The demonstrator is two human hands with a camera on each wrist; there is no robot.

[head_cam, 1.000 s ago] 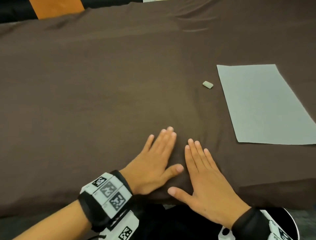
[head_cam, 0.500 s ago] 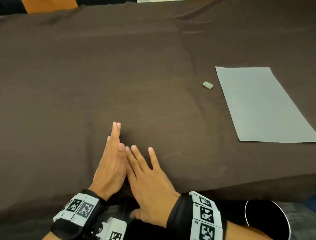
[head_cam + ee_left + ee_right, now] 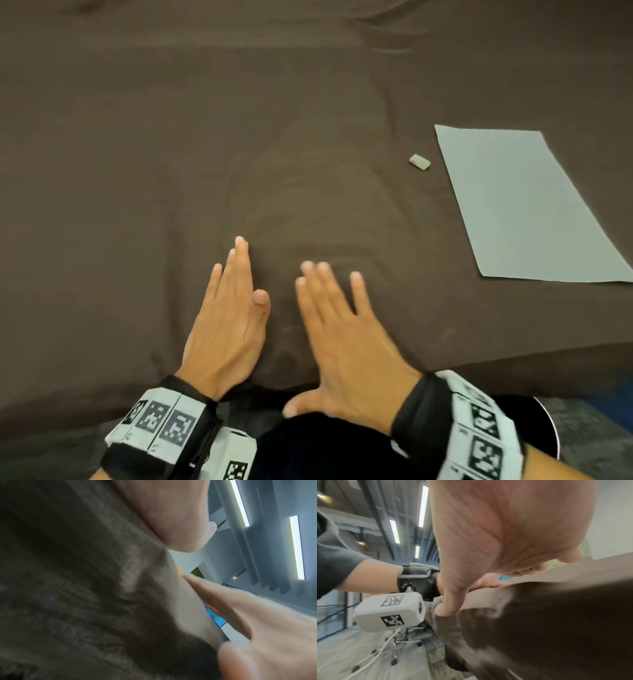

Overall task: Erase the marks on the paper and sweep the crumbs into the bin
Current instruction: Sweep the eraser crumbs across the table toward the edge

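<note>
My hands have slid apart. My left hand and right hand lie flat, fingers straight; the bin sits just behind my right hand.

The paper, a pale grey-green sheet, is lying flat on the brown cloth at the right, no marks showing; the eraser, small and pale, is lying just beside its left edge; the bin's dark rim is peeking out below the cloth's near edge.

Only the eraser and paper far right interrupt the brown cloth.
</note>
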